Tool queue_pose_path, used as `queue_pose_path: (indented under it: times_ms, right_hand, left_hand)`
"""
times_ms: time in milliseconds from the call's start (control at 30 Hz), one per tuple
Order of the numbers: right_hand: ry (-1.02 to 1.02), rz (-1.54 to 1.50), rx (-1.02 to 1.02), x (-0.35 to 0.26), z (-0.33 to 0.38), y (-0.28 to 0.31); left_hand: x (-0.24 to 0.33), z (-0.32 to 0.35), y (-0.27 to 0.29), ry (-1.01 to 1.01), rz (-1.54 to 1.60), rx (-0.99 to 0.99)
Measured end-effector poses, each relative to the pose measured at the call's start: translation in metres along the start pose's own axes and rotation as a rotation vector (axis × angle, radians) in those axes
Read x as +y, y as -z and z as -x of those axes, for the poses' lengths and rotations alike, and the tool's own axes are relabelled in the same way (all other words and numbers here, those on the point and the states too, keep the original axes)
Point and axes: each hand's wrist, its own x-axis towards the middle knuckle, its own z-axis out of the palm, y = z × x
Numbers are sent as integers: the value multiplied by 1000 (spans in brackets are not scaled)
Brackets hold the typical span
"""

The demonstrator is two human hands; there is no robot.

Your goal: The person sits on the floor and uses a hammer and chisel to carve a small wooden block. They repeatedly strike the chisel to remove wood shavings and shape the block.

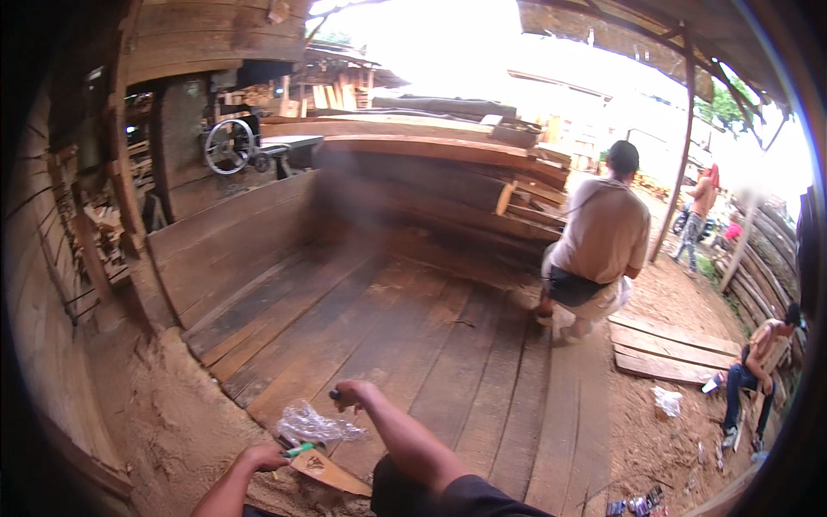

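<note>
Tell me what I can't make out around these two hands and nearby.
In the head view:
- Dark object: mostly hidden by the right hand; kind unclear.
- Green object: partly covered by the left hand; too small to identify.
- Stacked timber: left part blurred by a hazy smudge.

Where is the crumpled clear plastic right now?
In the head view, the clear plastic lies low and left of centre, at the edge of the wooden planks, just beyond the left hand and near the right hand.
</note>
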Motion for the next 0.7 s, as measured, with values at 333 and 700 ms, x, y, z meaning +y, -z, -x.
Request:
queue_pose_path:
  times_ms: [333, 700]
  right_hand:
    - [29, 37, -41, -11, 25, 0]
    - [-31, 14, -15, 14, 34, 6]
  left_hand:
    - [30, -13, -15, 33, 38, -511]
    - [46, -2, 5, 44, -68, -283]
